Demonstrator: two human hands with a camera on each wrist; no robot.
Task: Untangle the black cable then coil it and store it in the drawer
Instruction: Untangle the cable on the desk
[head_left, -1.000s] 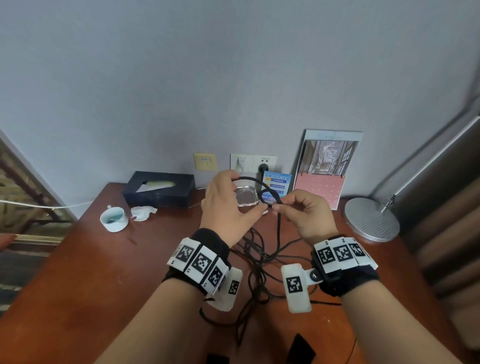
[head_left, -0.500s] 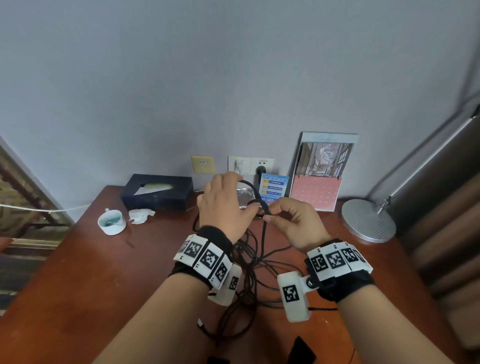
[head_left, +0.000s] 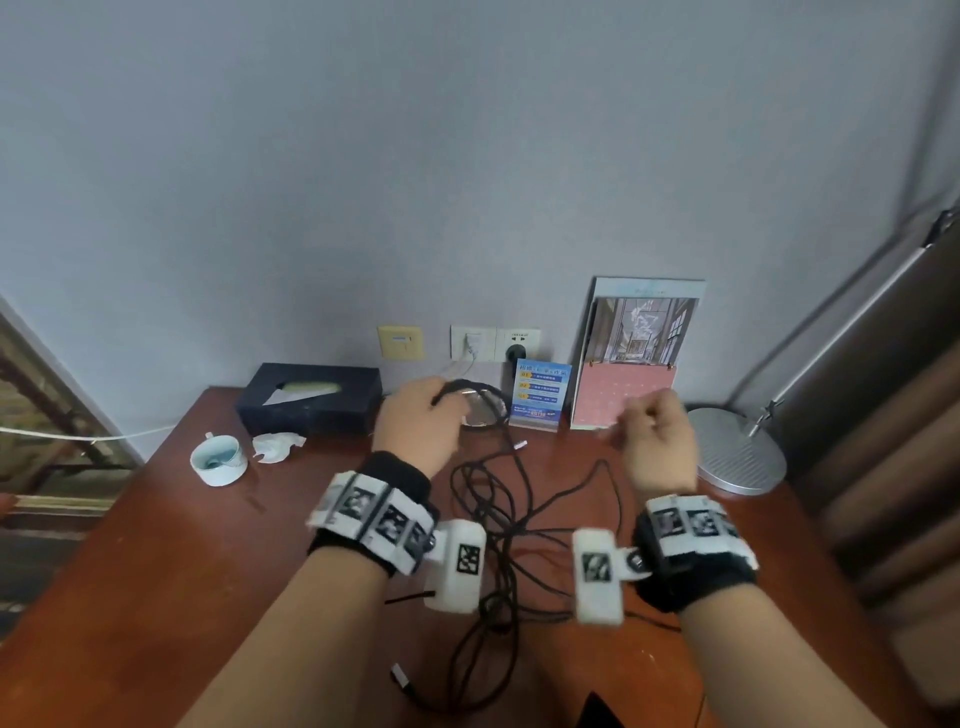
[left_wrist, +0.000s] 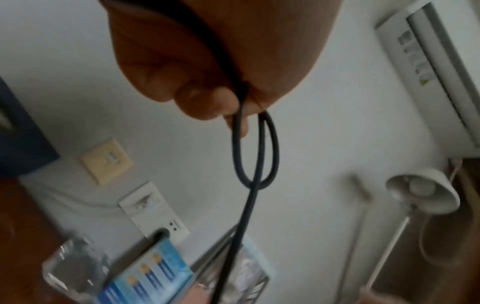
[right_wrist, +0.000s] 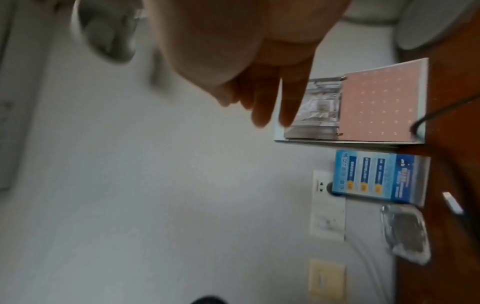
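Black cable (head_left: 511, 499), red-brown desk (head_left: 156, 545), pink dotted calendar (head_left: 626, 397).

Soft, even, dim daylight on a pale wall (head_left: 467, 156); faint shadows only. Motion blur over both hands and wrist markers in the head view. Heavily smeared, tilted wrist views, fingers out of focus. Straight lines bowed toward frame edges.

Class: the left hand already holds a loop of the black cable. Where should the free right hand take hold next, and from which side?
Probably the strand of the black cable hanging just below the left hand. The right hand should come in from the right: that stretch hangs clear of the tangle.
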